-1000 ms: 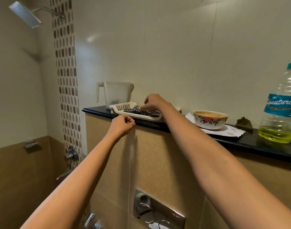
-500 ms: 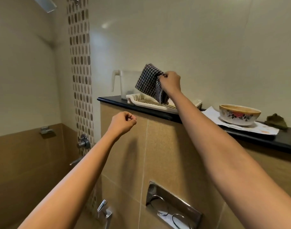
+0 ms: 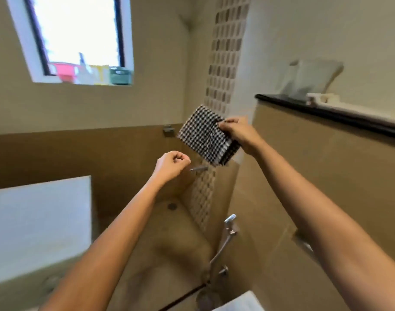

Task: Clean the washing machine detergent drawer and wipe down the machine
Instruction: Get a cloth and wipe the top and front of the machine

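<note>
My right hand (image 3: 241,133) pinches a folded black-and-white checked cloth (image 3: 203,135) by its upper right edge and holds it in the air, left of the tiled half wall. My left hand (image 3: 172,163) is a closed fist holding nothing, just below and left of the cloth. A white appliance top (image 3: 39,221), perhaps the washing machine, fills the lower left. The white detergent drawer (image 3: 322,98) lies on the black ledge (image 3: 349,118) at the upper right.
A translucent jug (image 3: 313,77) stands behind the drawer on the ledge. A window (image 3: 77,34) with coloured items on its sill is at the upper left. A hand sprayer with hose (image 3: 228,232) hangs on the half wall. A floor drain (image 3: 172,206) lies below my hands.
My right hand has lifted the checked cloth off the drawer and carried it left and down, away from the ledge. The view has swung left toward the window; my left fist stays closed.
</note>
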`<action>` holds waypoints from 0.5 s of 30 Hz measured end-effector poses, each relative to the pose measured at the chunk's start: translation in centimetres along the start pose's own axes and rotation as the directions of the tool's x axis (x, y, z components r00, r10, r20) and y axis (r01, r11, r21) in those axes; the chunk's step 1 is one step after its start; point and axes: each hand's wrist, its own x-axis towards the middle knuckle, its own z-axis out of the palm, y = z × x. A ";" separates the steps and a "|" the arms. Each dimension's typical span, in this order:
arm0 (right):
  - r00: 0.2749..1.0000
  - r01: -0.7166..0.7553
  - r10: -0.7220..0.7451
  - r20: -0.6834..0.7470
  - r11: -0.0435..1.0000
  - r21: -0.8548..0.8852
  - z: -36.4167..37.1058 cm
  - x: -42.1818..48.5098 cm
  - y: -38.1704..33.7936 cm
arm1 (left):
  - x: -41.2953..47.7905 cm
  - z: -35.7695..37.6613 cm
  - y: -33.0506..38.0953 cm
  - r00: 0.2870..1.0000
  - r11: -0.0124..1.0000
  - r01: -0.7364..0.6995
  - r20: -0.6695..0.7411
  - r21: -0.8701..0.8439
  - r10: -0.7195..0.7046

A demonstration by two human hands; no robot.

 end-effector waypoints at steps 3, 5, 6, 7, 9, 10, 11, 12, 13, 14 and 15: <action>0.968 -0.054 0.058 0.244 0.998 -0.025 10.5 -1.2 0.3 | -3.9 -8.2 -6.9 0.992 0.993 0.116 -0.039 -0.016 -0.117; 0.922 -0.078 0.083 0.379 0.997 -0.029 16.9 -2.1 0.0 | -7.0 -13.2 -10.9 0.978 0.981 0.194 -0.081 -0.011 -0.195; 0.886 -0.092 0.089 0.456 0.996 -0.016 20.6 -2.7 -0.6 | -9.0 -16.0 -13.1 0.962 0.970 0.243 -0.119 -0.024 -0.245; 0.854 -0.107 0.095 0.512 0.994 -0.007 23.2 -3.2 -0.9 | -10.6 -17.8 -14.7 0.947 0.958 0.282 -0.143 -0.052 -0.287; 0.766 -0.145 0.086 0.637 0.989 0.041 27.9 -4.3 -1.7 | -13.8 -20.9 -17.4 0.904 0.915 0.370 -0.165 -0.164 -0.395; 0.701 -0.182 0.067 0.710 0.980 0.087 31.0 -5.2 -2.7 | -15.6 -23.2 -19.0 0.873 0.880 0.418 -0.171 -0.226 -0.458; 0.644 -0.232 0.051 0.763 0.964 0.131 33.5 -6.0 -3.5 | -17.1 -25.0 -20.3 0.845 0.840 0.460 -0.150 -0.287 -0.513; 0.590 -0.285 0.032 0.807 0.943 0.170 36.2 -6.7 -4.5 | -18.5 -26.8 -21.7 0.820 0.792 0.490 -0.118 -0.364 -0.561; 0.545 -0.337 0.017 0.838 0.920 0.201 38.4 -7.3 -5.5 | -19.5 -28.2 -22.9 0.800 0.739 0.506 -0.080 -0.444 -0.595; 0.513 -0.389 -0.002 0.858 0.891 0.234 40.3 -7.9 -6.3 | -20.3 -29.4 -23.8 0.788 0.684 0.505 -0.042 -0.527 -0.614; 0.486 -0.434 -0.015 0.874 0.864 0.256 42.7 -8.4 -7.2 | -21.2 -30.8 -24.6 0.788 0.632 0.485 -0.011 -0.604 -0.616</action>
